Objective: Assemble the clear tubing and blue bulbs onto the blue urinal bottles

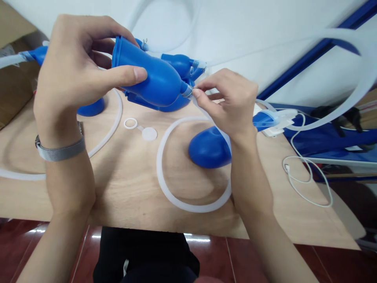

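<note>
My left hand [73, 67] is wrapped round a blue rubber bulb [150, 74], holding it tilted above the wooden board [123, 184]. My right hand [229, 98] pinches the end of a translucent white tube [188, 196] right at the bulb's narrow neck [187, 91]. The tube loops in a circle on the board beneath my right wrist. A second blue bulb [207, 147] lies on the board inside that loop, partly hidden by my right hand. More blue bulbs [179, 65] sit behind the held one.
A small white ring and cap [141, 129] lie mid-board. Another blue bulb [91, 107] and a white tube [114, 118] lie at left. A blue-and-white fitting [273, 120] and a thin white cable [303, 181] are at right. A cardboard box [14, 74] stands far left.
</note>
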Demonstrator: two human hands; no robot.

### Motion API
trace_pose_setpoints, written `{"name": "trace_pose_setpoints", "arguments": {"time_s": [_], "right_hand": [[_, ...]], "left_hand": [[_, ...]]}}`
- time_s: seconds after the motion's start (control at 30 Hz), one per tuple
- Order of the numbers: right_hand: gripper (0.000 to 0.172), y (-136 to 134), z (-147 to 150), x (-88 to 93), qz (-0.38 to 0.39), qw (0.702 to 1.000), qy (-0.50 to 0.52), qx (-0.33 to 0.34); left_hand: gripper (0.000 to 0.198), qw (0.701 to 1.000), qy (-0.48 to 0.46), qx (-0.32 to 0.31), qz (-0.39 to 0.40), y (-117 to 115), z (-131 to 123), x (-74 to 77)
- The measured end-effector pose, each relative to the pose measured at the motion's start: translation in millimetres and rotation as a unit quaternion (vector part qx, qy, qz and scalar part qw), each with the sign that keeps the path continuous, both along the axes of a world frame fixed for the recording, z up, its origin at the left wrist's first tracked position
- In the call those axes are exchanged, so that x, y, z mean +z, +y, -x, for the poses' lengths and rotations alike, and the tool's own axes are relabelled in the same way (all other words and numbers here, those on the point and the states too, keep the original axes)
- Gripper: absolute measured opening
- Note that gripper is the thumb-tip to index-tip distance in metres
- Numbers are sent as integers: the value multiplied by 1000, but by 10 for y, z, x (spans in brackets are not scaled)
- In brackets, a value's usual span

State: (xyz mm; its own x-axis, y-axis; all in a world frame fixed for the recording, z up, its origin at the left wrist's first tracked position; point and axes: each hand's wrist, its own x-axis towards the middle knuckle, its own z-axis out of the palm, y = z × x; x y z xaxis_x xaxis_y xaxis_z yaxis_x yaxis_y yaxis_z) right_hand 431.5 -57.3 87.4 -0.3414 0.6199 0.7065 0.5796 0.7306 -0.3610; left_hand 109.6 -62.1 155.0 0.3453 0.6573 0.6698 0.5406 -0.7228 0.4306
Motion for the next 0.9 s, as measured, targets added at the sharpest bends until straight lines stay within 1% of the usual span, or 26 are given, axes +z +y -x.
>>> {"name": "trace_pose_setpoints", "arguments": {"time_s": [0.1,0.17,0.27,0.37,0.47,0.57,0.67,0.73,0.8,0.9], "right_hand": [[27,-2,-57,45,56,997,34,31],[25,9,-99,71,82,994,54,48],[22,32,-152,101,111,990,68,63],[22,48,-181,119,119,989,56,63],[24,34,-183,132,87,995,12,37],[26,-18,-151,140,20,998,-53,-5],[37,-58,-99,118,-67,987,-133,-68],[43,-55,-68,86,-112,974,-173,-93],[42,-35,-48,56,-122,974,-170,-86],[37,-21,-47,50,-66,992,-99,-39]], "left_hand": [[52,1000,-9,-10,12,12,-18,-8],[47,1000,-15,-15,19,22,-26,-11],[39,999,-30,-16,35,23,-48,-11],[37,998,-36,-6,43,2,-105,-13],[30,996,-67,23,55,-40,-202,-26],[17,988,-121,60,78,-85,-297,-43],[24,982,-145,85,91,-118,-358,-42],[31,979,-149,104,96,-134,-385,-29],[34,975,-150,126,101,-146,-404,-15],[36,971,-153,141,115,-147,-409,-8]]}}
